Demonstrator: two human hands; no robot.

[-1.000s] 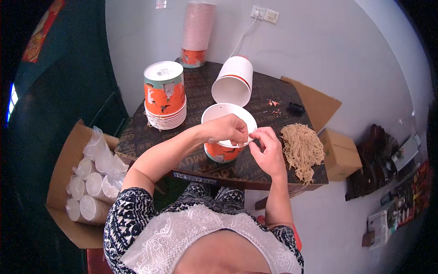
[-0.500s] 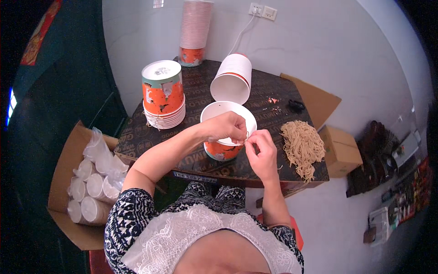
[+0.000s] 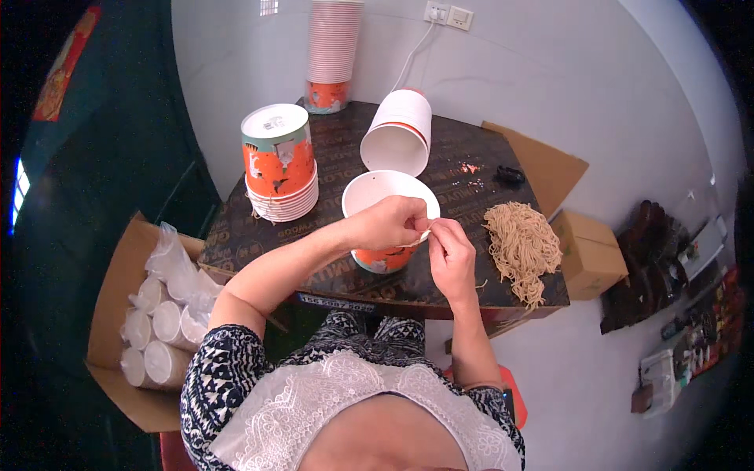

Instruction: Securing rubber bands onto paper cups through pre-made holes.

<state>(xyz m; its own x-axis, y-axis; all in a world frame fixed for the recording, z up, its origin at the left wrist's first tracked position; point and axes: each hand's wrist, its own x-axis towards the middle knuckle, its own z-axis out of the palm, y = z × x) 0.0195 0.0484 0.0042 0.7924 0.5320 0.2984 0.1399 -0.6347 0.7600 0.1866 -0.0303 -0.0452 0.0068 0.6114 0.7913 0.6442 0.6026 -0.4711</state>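
In front of me an orange paper bucket [image 3: 382,261] with a white inside stands upright near the table's front edge. Over the right side of its rim, my left hand [image 3: 393,221] is closed in a pinch on a thin pale string [image 3: 423,235]. My right hand [image 3: 453,255] meets it there, thumb and forefinger pressed together on the same string. The fingers hide part of the string and of the rim. To the right of my right hand lies a loose heap of beige strings [image 3: 520,251], with a short piece lying apart from it.
Upside-down nested buckets [image 3: 279,169] stand at left, with string by their rims. Another bucket stack [image 3: 402,129] lies behind; a tall stack [image 3: 334,47] rises by the wall. A black object [image 3: 509,175] lies far right. An open carton [image 3: 118,282] of bagged white cups stands beside the table.
My hands stay at the bucket's rim, with only small finger movements. The string's upright loop between the fingers now lies flatter. The whole view has shifted slightly.
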